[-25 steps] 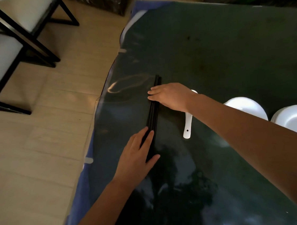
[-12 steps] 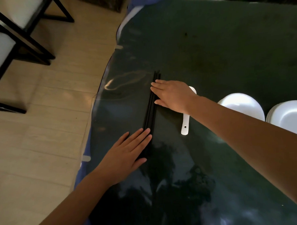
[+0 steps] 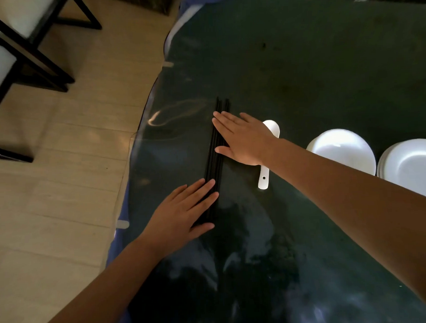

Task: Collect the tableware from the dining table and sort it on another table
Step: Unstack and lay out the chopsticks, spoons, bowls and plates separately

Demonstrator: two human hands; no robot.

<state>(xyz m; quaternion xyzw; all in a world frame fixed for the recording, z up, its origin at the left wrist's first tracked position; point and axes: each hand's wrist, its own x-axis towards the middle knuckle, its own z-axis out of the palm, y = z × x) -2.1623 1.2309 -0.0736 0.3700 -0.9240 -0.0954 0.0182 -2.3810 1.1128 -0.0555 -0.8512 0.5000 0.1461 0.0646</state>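
Black chopsticks (image 3: 216,146) bunched side by side in a tight row on the dark green bench (image 3: 301,72), running from near the left edge's middle away toward the far side, tips uneven at the far end. Left hand (image 3: 182,214) laid flat, palm down, over the near end of the bundle; fingers (image 3: 201,190) straight and close together, angled up and to the right, resting across the sticks, thumb stretched out along the bench just beside the near tips. Nothing pinched or gripped there. Right hand (image 3: 242,138) likewise flat and palm down against the right side of the bundle toward its far end, fingers (image 3: 223,123) extended and nearly together, their tips lying over the sticks, thumb touching the bundle lower down. Middle stretch of the sticks bare between the two hands. White soup spoon (image 3: 265,176) just right of the right hand, partly hidden under the wrist, bowl peeking out beyond it, handle with a small hole pointing toward the viewer. White bowl (image 3: 341,151) farther right, and a stack of white plates (image 3: 412,167) beside it at the picture's right edge. Glossy clear cover over the bench, blue cloth (image 3: 117,241) showing at its left border. Pale wooden floor (image 3: 62,192) to the left, with black-framed chairs (image 3: 19,47) at the upper left.
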